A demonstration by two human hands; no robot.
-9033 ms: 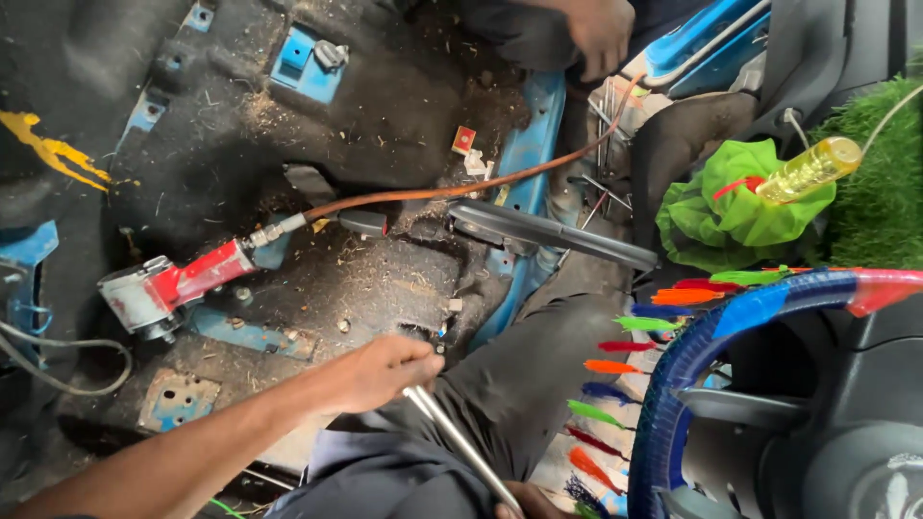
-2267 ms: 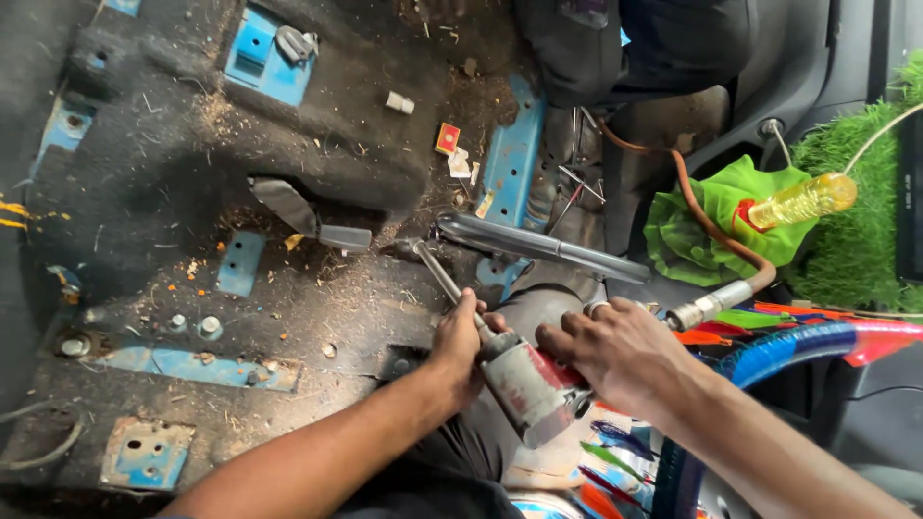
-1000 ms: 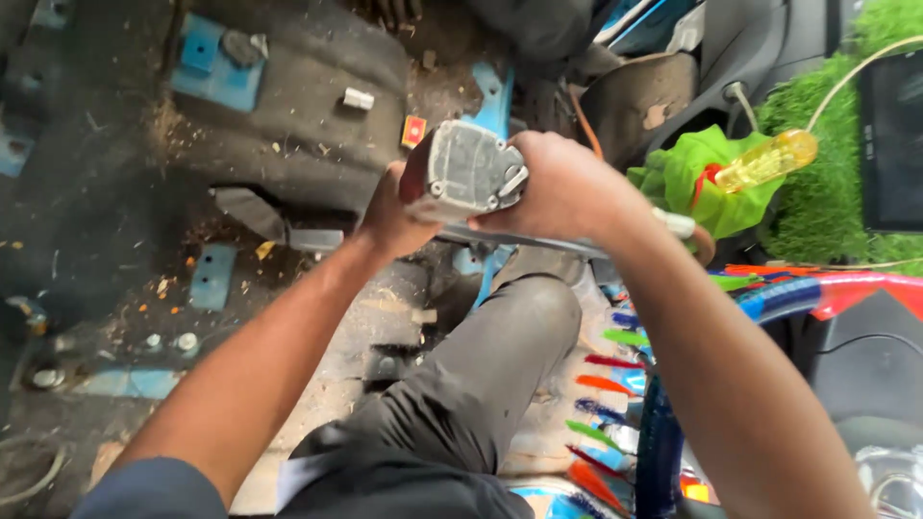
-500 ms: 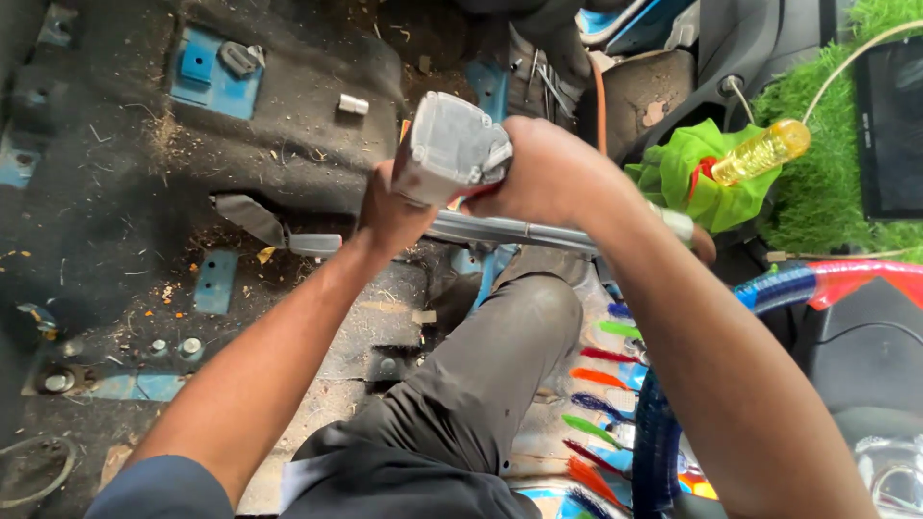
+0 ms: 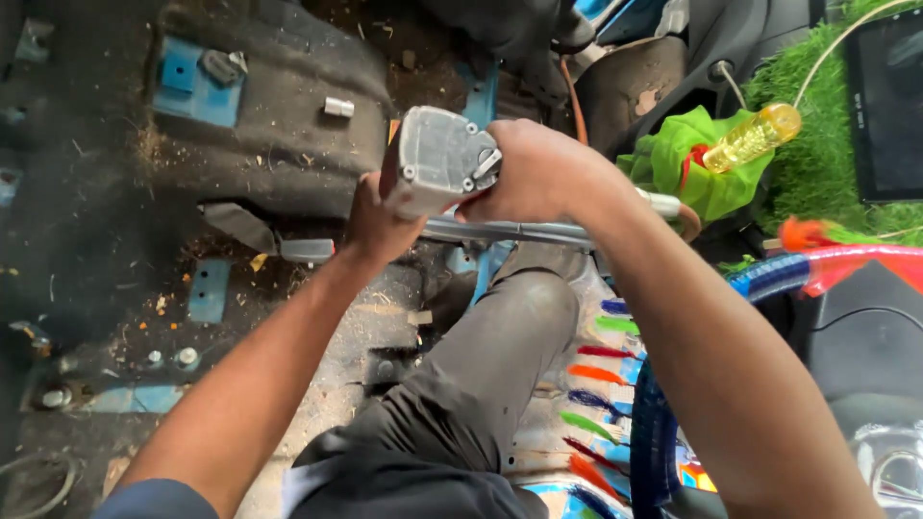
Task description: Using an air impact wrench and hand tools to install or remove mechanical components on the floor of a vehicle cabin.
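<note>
Grey power tool [image 5: 437,159] gripped by both hands, green cloth [image 5: 697,168] nearby

Both forearms are bare from wrist to elbow, and both the left hand [image 5: 378,223] and the right hand [image 5: 538,173] are gloveless, with no rings or watch in view. A dark blue sleeve edge [image 5: 159,500] shows at the upper left arm. The legs wear grey trousers [image 5: 486,370], creased at the knee, below a dark shirt hem with a strip of white beneath.
</note>
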